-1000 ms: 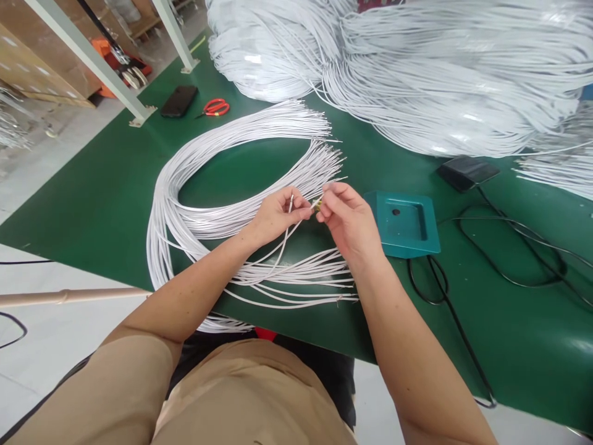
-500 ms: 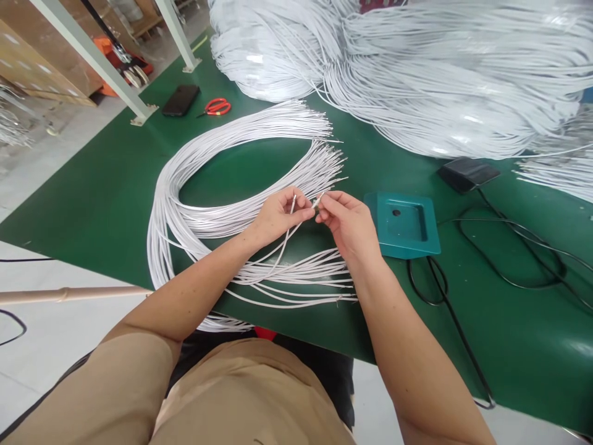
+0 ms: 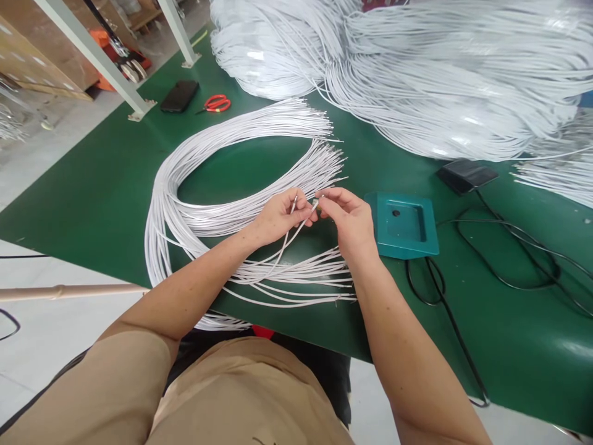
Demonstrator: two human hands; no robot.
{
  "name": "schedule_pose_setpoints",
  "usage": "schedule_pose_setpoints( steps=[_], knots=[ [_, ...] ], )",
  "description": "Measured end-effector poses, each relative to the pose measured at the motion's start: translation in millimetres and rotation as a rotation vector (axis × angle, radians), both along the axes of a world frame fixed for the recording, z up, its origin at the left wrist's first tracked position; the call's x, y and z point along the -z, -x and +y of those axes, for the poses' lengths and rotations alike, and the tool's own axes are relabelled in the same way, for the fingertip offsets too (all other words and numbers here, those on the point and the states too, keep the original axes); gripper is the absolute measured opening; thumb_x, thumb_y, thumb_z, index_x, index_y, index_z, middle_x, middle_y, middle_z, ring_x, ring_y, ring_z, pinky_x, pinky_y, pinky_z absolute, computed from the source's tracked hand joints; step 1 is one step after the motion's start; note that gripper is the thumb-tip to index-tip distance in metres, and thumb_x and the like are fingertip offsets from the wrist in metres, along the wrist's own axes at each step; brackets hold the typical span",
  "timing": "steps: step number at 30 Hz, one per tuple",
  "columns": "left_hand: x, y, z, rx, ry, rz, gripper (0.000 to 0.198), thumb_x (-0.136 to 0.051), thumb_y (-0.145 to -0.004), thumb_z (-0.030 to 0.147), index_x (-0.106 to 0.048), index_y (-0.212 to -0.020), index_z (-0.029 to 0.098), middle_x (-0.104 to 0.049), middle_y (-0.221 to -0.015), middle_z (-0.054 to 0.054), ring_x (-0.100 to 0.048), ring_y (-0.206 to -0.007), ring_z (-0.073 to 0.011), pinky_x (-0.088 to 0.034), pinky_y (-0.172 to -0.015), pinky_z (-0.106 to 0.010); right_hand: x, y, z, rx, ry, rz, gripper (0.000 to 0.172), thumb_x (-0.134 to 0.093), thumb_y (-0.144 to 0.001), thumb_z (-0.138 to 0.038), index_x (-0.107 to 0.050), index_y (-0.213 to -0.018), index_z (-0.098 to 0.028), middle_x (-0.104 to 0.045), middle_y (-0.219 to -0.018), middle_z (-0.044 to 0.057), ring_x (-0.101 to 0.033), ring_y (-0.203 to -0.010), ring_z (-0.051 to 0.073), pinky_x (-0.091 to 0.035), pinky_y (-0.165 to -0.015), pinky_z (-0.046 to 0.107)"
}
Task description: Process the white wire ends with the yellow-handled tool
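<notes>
My left hand [image 3: 287, 213] is closed on white wires [image 3: 296, 233]; one wire end sticks up between its fingers. Facing it, my right hand [image 3: 347, 213] pinches at a small whitish connector [image 3: 315, 203] at a wire's end, its fingertips close to those of my left hand. The exact grip is partly hidden by the fingers. A looped bundle of white wires [image 3: 162, 204] lies behind and beside my left hand, its tipped ends fanned toward the right. More loose wire ends [image 3: 319, 272] spread on the table below my hands.
A teal tray-like device [image 3: 403, 247] stands right of my right hand, with black cables [image 3: 456, 327] beyond it. Red-handled scissors [image 3: 217, 103] and a black phone-like object [image 3: 180, 96] lie at the back left. A large heap of white wires [image 3: 445, 86] covers the back of the green table [image 3: 83, 185].
My fingertips have shifted slightly around the connector, which now shows more clearly between them. My right hand has moved a little left. The bundles lie as before.
</notes>
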State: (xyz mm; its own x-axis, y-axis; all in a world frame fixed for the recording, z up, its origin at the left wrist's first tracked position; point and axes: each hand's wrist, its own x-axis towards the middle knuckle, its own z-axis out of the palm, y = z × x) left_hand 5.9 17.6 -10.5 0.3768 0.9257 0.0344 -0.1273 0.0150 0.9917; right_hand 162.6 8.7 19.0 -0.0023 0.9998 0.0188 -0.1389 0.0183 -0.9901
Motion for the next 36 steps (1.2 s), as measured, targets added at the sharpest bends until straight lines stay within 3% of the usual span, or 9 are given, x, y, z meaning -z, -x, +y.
schedule_pose_setpoints(
  steps=[5, 9, 11, 14, 16, 19, 21, 27, 36],
  knots=[
    [1.3, 3.2, 3.2, -0.020, -0.075, 0.036, 0.025, -0.069, -0.083, 0.033, -0.051, -0.092, 0.017, -0.065, -0.077, 0.000, -0.062, -0.068, -0.0086, -0.045, -0.061, -0.020, 5.5, -1.1, 2.2, 0.019, 0.021, 0.020, 0.013, -0.075, -0.068, -0.029, -0.071, -0.074, -0.018, -0.065, -0.067, -0.002, -0.052, -0.059, 0.009, -0.046, -0.063, 0.026],
    [2.1, 4.7, 2.2, -0.068, -0.236, 0.130, 0.040, -0.064, -0.087, 0.029, -0.055, -0.125, 0.020, -0.061, -0.079, 0.001, -0.060, -0.073, -0.0101, -0.049, -0.073, -0.024, 6.8, -2.1, 2.4, 0.032, -0.008, -0.074, 0.008, -0.069, -0.072, -0.025, -0.067, -0.069, -0.018, -0.062, -0.064, -0.003, -0.053, -0.059, 0.009, -0.045, -0.063, 0.025],
    [2.3, 5.2, 1.1, -0.082, -0.294, 0.202, 0.044, -0.060, -0.089, 0.028, -0.055, -0.132, 0.021, -0.060, -0.081, 0.000, -0.059, -0.076, -0.0109, -0.049, -0.079, -0.026, 5.8, -2.8, 2.5, 0.028, 0.030, -0.105, 0.009, -0.066, -0.070, -0.023, -0.063, -0.064, -0.018, -0.058, -0.060, -0.004, -0.051, -0.057, 0.009, -0.045, -0.060, 0.024],
    [2.6, 5.8, 0.9, -0.084, -0.330, 0.253, 0.045, -0.058, -0.090, 0.028, -0.054, -0.135, 0.021, -0.059, -0.082, 0.000, -0.057, -0.075, -0.0107, -0.049, -0.081, -0.027, 3.3, -3.8, 2.5, -0.119, 0.228, 0.000, 0.012, -0.062, -0.070, -0.024, -0.057, -0.060, -0.019, -0.052, -0.055, -0.005, -0.045, -0.048, 0.009, -0.046, -0.051, 0.026],
    [3.0, 5.9, 1.9, -0.081, -0.328, 0.245, 0.047, -0.058, -0.089, 0.028, -0.054, -0.135, 0.020, -0.060, -0.082, 0.000, -0.057, -0.073, -0.0102, -0.049, -0.078, -0.026, 1.8, -3.7, 2.1, -0.149, 0.303, 0.053, 0.006, -0.060, -0.071, -0.024, -0.060, -0.068, -0.019, -0.053, -0.058, -0.005, -0.041, -0.043, 0.008, -0.046, -0.047, 0.026],
    [3.5, 5.9, 3.4, -0.085, -0.308, 0.225, 0.050, -0.060, -0.089, 0.029, -0.052, -0.137, 0.019, -0.060, -0.080, 0.001, -0.058, -0.071, -0.0105, -0.049, -0.075, -0.026, 0.5, -2.3, 0.9, -0.058, 0.203, 0.069, 0.019, -0.059, -0.076, -0.028, -0.068, -0.092, -0.021, -0.061, -0.074, -0.004, -0.048, -0.049, 0.008, -0.050, -0.054, 0.025],
    [3.9, 5.7, 3.8, -0.090, -0.306, 0.218, 0.051, -0.061, -0.089, 0.030, -0.051, -0.137, 0.019, -0.060, -0.079, 0.001, -0.059, -0.070, -0.0110, -0.049, -0.075, -0.027, 0.8, -1.2, 0.2, -0.061, 0.127, 0.081, 0.024, -0.060, -0.081, -0.037, -0.070, -0.097, -0.022, -0.064, -0.084, -0.002, -0.055, -0.061, 0.009, -0.052, -0.065, 0.025],
    [4.6, 5.3, 2.0, -0.135, -0.308, 0.239, 0.052, -0.065, -0.087, 0.033, -0.052, -0.136, 0.022, -0.061, -0.078, 0.001, -0.060, -0.072, -0.0121, -0.049, -0.074, -0.028, 5.6, -1.6, 2.4, -0.086, 0.163, 0.102, 0.045, -0.067, -0.077, -0.061, -0.073, -0.077, -0.017, -0.065, -0.074, 0.003, -0.058, -0.069, 0.012, -0.051, -0.070, 0.026],
    [1.4, 4.7, 1.1, -0.186, -0.291, 0.258, 0.056, -0.070, -0.082, 0.034, -0.055, -0.133, 0.019, -0.062, -0.075, 0.001, -0.055, -0.070, -0.0106, -0.045, -0.070, -0.024, 3.9, -2.4, 2.4, -0.074, 0.205, 0.164, 0.043, -0.075, -0.070, -0.059, -0.074, -0.076, -0.017, -0.069, -0.078, 0.004, -0.059, -0.068, 0.011, -0.052, -0.071, 0.025]
  ],
)
